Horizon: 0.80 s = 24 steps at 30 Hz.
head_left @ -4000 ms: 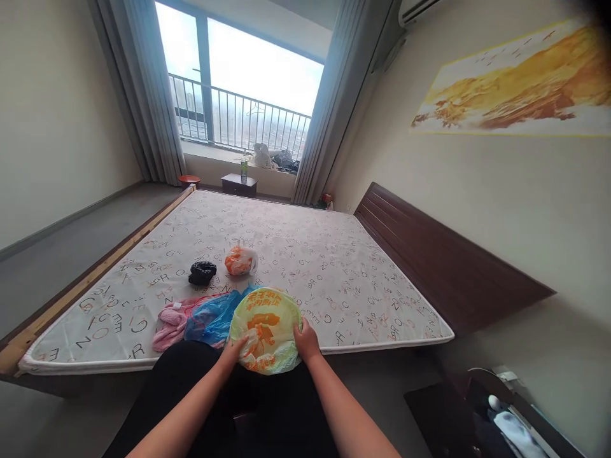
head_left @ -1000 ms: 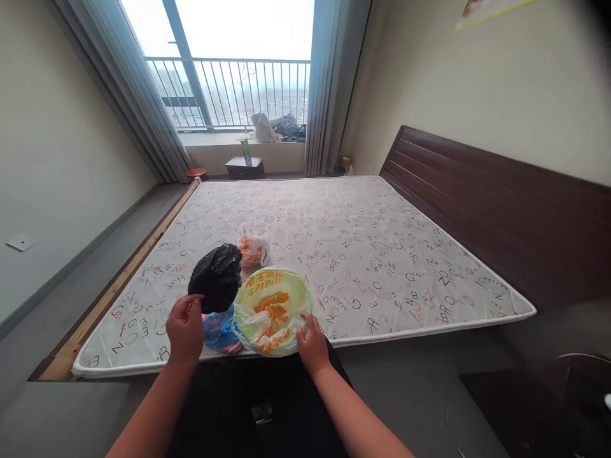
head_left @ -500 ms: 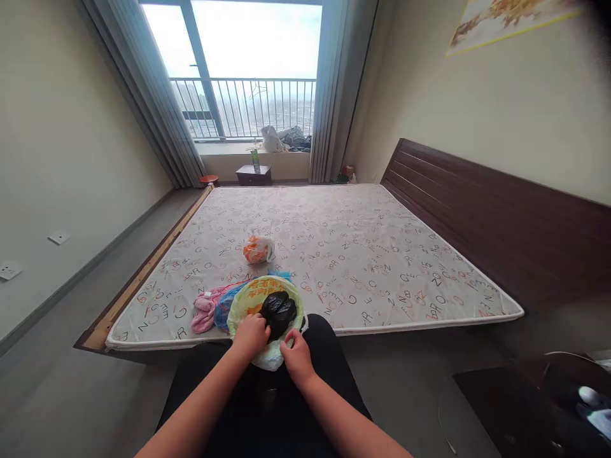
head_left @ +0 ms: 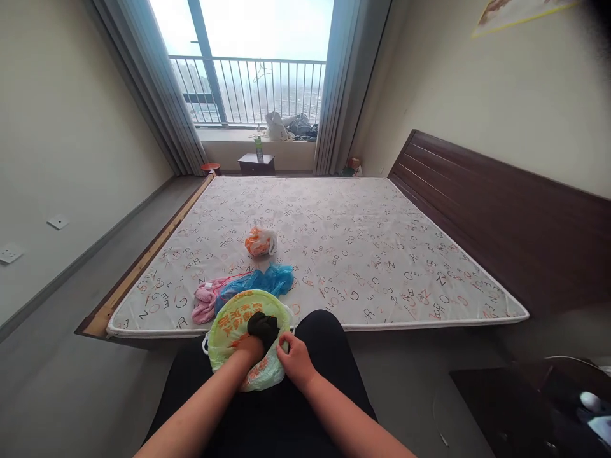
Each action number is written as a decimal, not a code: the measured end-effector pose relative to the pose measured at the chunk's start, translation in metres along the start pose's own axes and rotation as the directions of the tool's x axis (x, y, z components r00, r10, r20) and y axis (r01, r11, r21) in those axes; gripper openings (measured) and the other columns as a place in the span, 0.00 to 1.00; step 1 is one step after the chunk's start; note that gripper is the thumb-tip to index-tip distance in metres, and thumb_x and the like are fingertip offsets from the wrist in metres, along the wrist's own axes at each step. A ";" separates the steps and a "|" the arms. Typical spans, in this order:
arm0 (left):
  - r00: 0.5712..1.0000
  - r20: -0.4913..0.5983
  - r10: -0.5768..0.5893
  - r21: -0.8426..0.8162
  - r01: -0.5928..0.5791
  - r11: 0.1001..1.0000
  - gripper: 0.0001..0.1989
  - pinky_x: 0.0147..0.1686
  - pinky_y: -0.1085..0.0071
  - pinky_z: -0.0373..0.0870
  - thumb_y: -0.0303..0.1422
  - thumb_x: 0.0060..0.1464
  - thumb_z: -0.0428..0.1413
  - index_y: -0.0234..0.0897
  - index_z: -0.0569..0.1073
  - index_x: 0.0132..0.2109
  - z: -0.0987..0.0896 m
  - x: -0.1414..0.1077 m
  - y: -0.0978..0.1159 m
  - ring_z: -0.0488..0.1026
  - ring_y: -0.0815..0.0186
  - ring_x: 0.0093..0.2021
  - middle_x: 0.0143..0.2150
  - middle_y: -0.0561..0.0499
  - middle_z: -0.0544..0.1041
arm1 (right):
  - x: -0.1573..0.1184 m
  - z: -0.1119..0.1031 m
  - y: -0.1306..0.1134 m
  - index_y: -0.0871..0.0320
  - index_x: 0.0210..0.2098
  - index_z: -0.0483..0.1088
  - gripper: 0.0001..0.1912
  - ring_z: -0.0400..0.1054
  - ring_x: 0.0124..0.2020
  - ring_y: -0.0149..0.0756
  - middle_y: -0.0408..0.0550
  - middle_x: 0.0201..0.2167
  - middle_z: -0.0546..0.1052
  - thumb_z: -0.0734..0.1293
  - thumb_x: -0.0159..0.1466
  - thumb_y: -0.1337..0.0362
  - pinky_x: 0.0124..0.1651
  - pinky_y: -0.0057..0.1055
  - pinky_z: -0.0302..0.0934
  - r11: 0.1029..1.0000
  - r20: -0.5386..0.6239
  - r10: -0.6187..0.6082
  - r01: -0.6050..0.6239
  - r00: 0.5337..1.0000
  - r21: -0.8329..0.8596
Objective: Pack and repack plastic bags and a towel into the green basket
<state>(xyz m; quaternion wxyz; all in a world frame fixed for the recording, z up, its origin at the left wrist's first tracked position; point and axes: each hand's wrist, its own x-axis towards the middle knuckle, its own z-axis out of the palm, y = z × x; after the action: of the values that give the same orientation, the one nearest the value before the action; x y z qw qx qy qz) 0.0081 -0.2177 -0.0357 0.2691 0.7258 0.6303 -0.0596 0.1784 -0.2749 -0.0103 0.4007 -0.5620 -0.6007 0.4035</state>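
The letter-print mattress (head_left: pixel 363 254) bears an orange bag (head_left: pixel 260 242), blue bag (head_left: pixel 258 282), pink cloth (head_left: pixel 206 304).

The forearms (head_left: pixel 193 413) are bare, and the legs (head_left: pixel 331 337) wear black.

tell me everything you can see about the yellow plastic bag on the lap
The yellow bag is a thin, crinkled plastic carrier, pale yellow-green, with orange print that includes Chinese characters. It looks rounded and loosely filled, with a thin pale handle loop at its left edge. It lies on the black trousers, its top overlapping the view of the mattress edge. A black bundle sits at its middle, the left hand presses in beside that, and the right hand touches its right side.
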 end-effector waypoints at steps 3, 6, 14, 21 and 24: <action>0.997 -0.060 -0.057 0.063 0.061 0.996 0.14 0.48 0.47 0.72 0.30 0.59 0.50 0.29 0.80 0.39 0.002 -0.008 0.007 0.78 0.40 0.47 0.41 0.28 0.79 | 0.001 -0.005 0.003 0.55 0.29 0.69 0.03 0.61 0.26 0.32 0.38 0.24 0.68 0.64 0.58 0.65 0.33 0.26 0.55 1.000 0.004 -0.004 0.004 1.000 -0.012; 0.967 -0.229 0.114 0.091 -0.096 0.991 0.18 0.58 0.50 0.67 0.33 0.63 0.46 0.34 0.79 0.48 0.002 -0.017 0.013 0.73 0.46 0.56 0.51 0.33 0.77 | 0.001 -0.006 0.003 0.55 0.29 0.69 0.03 0.62 0.26 0.32 0.38 0.24 0.69 0.63 0.59 0.65 0.33 0.26 0.56 1.000 0.018 0.000 0.001 1.000 -0.008; 0.995 0.101 0.015 -0.086 -0.006 0.996 0.28 0.61 0.41 0.61 0.35 0.57 0.53 0.42 0.70 0.65 0.031 -0.004 -0.014 0.65 0.40 0.66 0.68 0.35 0.68 | 0.003 -0.004 0.006 0.55 0.30 0.71 0.04 0.64 0.27 0.32 0.39 0.25 0.71 0.64 0.59 0.64 0.34 0.26 0.57 0.999 0.068 -0.007 0.009 0.998 -0.035; 0.998 0.005 0.067 -0.196 -0.065 0.978 0.21 0.59 0.55 0.67 0.33 0.54 0.56 0.42 0.78 0.55 0.012 -0.021 -0.020 0.73 0.47 0.59 0.60 0.41 0.77 | 0.003 -0.007 0.010 0.55 0.34 0.74 0.08 0.69 0.32 0.35 0.42 0.30 0.76 0.63 0.60 0.63 0.39 0.29 0.60 0.997 0.136 -0.032 0.042 0.990 -0.070; 0.970 -0.228 0.088 -0.161 -0.126 0.979 0.17 0.56 0.58 0.69 0.30 0.59 0.50 0.40 0.79 0.50 -0.011 -0.045 -0.028 0.76 0.52 0.53 0.51 0.41 0.80 | 0.001 -0.009 0.008 0.55 0.36 0.74 0.09 0.71 0.34 0.38 0.44 0.32 0.78 0.63 0.60 0.63 0.42 0.31 0.61 0.997 0.154 -0.035 0.046 0.988 -0.069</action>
<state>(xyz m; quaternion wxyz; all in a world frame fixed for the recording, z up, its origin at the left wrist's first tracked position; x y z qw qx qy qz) -0.0296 -0.2503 -0.0163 0.2631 0.7346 0.6188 0.0908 0.1898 -0.2728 -0.0149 0.3410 -0.5315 -0.6551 0.4148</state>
